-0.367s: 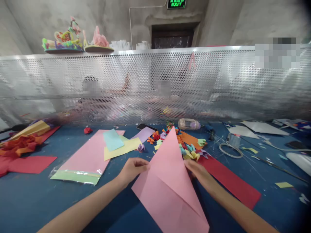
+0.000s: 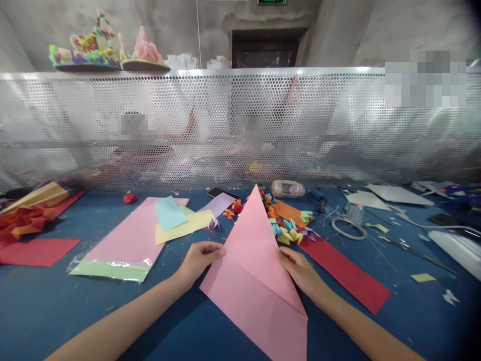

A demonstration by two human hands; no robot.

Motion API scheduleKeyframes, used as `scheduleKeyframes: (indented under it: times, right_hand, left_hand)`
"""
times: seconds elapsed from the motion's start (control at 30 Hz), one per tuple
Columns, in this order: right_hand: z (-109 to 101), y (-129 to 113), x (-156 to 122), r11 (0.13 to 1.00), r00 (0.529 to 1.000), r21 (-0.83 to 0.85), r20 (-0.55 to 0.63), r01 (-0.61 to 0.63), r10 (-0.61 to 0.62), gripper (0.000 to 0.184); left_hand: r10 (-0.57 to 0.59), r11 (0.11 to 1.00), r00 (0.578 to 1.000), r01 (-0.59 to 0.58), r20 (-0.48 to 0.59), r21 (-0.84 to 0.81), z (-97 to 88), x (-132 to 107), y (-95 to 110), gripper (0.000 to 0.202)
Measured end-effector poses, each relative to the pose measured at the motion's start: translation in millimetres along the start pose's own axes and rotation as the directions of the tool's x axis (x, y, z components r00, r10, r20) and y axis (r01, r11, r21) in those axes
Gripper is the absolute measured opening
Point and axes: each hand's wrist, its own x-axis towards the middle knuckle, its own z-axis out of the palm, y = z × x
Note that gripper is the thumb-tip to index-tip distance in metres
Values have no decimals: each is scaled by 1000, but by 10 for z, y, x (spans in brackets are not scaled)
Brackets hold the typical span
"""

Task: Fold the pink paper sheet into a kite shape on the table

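Observation:
A large pink sheet of paper (image 2: 251, 281), folded so that a point stands at its far end, is held up between my two hands. My left hand (image 2: 203, 258) pinches its left edge between thumb and fingers. On the right edge, my right hand (image 2: 296, 265) grips with the thumb in front; its other fingers are partly hidden behind the paper. A slanted fold line crosses the lower part of the sheet. Just beyond the tip lie several small folded paper pieces (image 2: 287, 231) in mixed colours.
A pack of pink paper (image 2: 124, 233) lies left, with blue (image 2: 170, 213) and yellow sheets (image 2: 188, 226) on it. Red paper (image 2: 349, 273), a tape ring (image 2: 348, 228), scissors (image 2: 417, 250) and a plastic bottle (image 2: 287, 189) are right. A perforated metal screen (image 2: 210, 125) stands behind; people are beyond it.
The pink sheet has shifted slightly left in view and its far tip stands a little higher. Both hands keep their hold on its edges. The camera view has shifted slightly.

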Motion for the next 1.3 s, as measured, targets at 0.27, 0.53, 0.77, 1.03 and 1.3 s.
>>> scheduleKeyframes:
  times: [0.27, 0.53, 0.77, 1.03, 1.3]
  right_hand:
    - [46, 83, 30, 999, 1000, 32, -14, -10, 10, 42]
    - [65, 142, 8, 997, 998, -65, -51, 38, -41, 44]
    - [96, 17, -101, 989, 991, -68, -12, 133, -135, 43]
    - [110, 20, -90, 976, 985, -148, 80, 161, -150, 44]
    - [208, -136, 162, 943, 963, -217, 148, 253, -225, 42]
  left_hand:
    - [19, 999, 1000, -19, -7, 28, 0, -18, -63, 36]
    - [6, 998, 1000, -7, 20, 56, -27, -46, -88, 29]
    - [-45, 996, 989, 33, 141, 85, 18, -183, -56, 36]
    - [43, 996, 999, -45, 26, 76, 27, -252, -124, 38]
    - [75, 993, 997, -75, 12, 93, -89, -328, -156, 39]
